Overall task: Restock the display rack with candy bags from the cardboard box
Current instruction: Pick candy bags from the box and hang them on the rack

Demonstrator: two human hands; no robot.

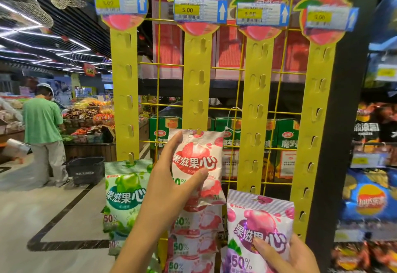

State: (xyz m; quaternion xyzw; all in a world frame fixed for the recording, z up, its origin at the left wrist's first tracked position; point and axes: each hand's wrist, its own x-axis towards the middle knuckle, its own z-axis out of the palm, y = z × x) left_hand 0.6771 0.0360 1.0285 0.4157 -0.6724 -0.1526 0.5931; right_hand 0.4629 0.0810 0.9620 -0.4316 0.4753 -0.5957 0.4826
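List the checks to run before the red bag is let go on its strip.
1. Left hand grips the red bag, thumb on its front: ok.
2. Red bag's hole seated on a tab of the second strip: cannot tell.
3. Free tabs above it on that strip: ok.
4. Right hand holds the purple bag: ok.
5. Third strip has free tabs for the purple bag: ok.
6. Stock left in the cardboard box: cannot tell, box out of view.
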